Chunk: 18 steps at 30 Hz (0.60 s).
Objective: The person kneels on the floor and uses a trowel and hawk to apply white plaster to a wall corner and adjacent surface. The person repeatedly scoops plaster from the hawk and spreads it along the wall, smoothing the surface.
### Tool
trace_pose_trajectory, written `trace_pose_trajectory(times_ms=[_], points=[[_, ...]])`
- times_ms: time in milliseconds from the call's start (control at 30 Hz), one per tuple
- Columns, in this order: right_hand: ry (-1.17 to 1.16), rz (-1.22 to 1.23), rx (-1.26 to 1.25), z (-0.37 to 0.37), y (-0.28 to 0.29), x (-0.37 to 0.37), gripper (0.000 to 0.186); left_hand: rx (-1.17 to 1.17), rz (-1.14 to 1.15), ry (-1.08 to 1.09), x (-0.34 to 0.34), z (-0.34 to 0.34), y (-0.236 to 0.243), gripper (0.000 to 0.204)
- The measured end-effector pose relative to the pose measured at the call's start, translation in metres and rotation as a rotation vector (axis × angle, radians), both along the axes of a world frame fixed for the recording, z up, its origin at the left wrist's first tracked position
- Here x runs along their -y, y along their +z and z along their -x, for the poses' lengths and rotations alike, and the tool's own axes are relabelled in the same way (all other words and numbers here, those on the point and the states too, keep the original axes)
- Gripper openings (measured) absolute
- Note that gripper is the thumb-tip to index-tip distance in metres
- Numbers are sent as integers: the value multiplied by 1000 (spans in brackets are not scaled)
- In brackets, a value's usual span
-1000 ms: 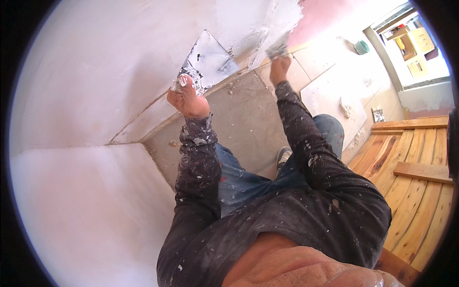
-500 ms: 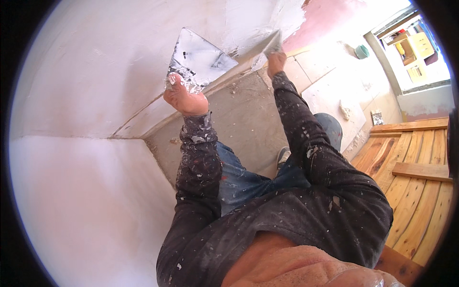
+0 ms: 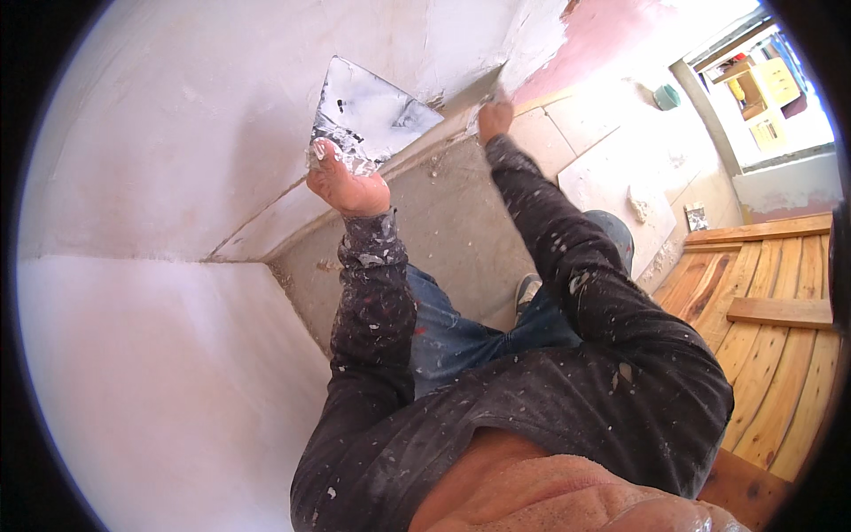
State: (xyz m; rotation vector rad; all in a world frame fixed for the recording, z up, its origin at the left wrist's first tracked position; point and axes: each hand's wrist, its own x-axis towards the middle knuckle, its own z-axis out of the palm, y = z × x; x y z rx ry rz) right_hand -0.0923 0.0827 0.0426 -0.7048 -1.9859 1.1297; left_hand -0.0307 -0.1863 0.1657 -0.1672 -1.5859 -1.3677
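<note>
My left hand [image 3: 348, 183] grips the near corner of a flat metal plate [image 3: 377, 113] by its edge, thumb on top. White plaster coats the plate and the thumb, with dark bare metal showing in streaks. My right hand [image 3: 495, 118] is closed on a broad putty knife [image 3: 480, 89] at the lower part of the wall [image 3: 222, 89]. The knife's thin blade lies close against the wall; its handle is hidden in the fist. Fresh white plaster on the wall ends in a ragged edge beside a pink area [image 3: 585, 44].
Beneath my arms lies a grey floor [image 3: 452, 204], with pale tiles [image 3: 567, 142] beyond it. A green bucket [image 3: 667, 96] stands near a doorway at upper right. A plaster lump [image 3: 637, 204] lies on the tiles. Wooden planking [image 3: 771, 337] borders the right side; another white wall [image 3: 160, 381] is at left.
My right hand and the putty knife have moved left and slightly down along the wall. My left hand and the plate have barely shifted.
</note>
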Motion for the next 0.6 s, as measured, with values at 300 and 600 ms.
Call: trace_pose_trajectory(times_ms=[300, 600], points=[[209, 302, -296, -21, 9, -1, 48, -111, 454, 285, 16, -3, 9, 46], [215, 404, -354, -27, -14, 10, 58, -31, 480, 306, 22, -4, 0, 39]])
